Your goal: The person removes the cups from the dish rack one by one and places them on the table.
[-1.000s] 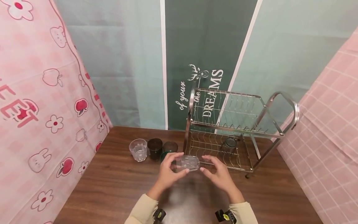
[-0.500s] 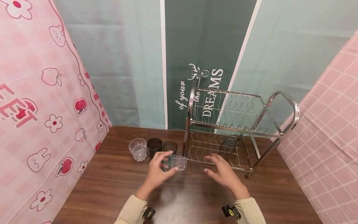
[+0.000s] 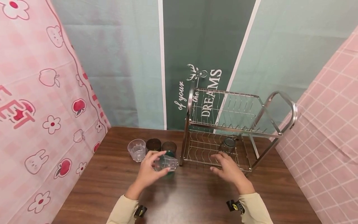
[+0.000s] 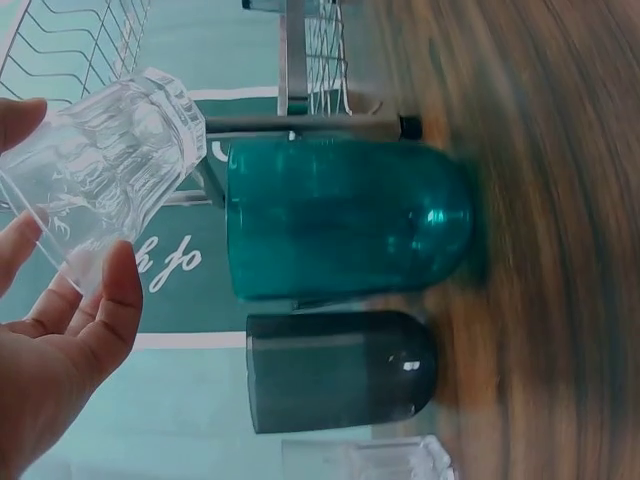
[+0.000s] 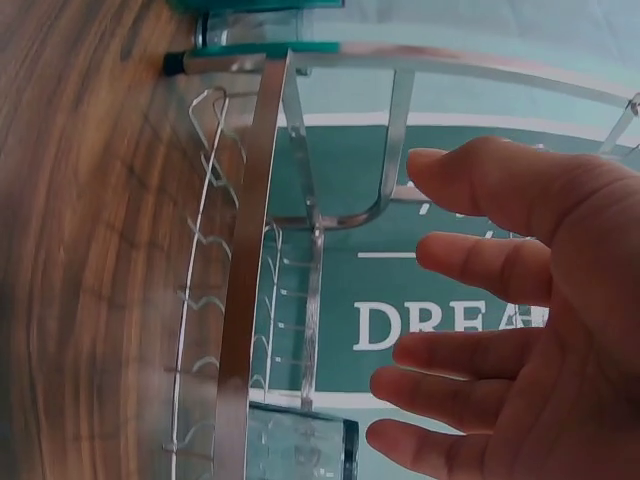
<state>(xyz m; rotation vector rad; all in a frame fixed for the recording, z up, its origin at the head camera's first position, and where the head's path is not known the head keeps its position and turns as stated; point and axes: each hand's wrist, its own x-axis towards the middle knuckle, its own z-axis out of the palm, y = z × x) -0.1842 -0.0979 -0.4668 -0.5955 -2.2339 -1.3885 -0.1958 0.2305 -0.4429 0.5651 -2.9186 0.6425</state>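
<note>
My left hand [image 3: 148, 170] pinches a clear faceted tumbler [image 4: 115, 155] by its rim end, thumb on one side and fingers on the other. The tumbler is tipped on its side, its thick base pointing right, above the table. Just behind and below it stands a teal glass [image 4: 350, 220], mostly hidden in the head view. My right hand [image 3: 230, 171] hangs with fingers spread and nothing in them, in front of the metal dish rack [image 3: 236, 128]. A smoky grey glass [image 3: 228, 144] stands on the rack's lower tier, just beyond the right fingertips.
Left of the rack, two dark glasses, one nearer the rack [image 3: 169, 146] and one farther left [image 3: 153, 144], stand beside another clear tumbler [image 3: 137, 151]. The wooden table [image 3: 179, 199] is bounded by cloth hangings at the back and both sides.
My left hand has carried the clear tumbler to the left, from between both hands toward the group of glasses. My right hand has drawn apart to the right.
</note>
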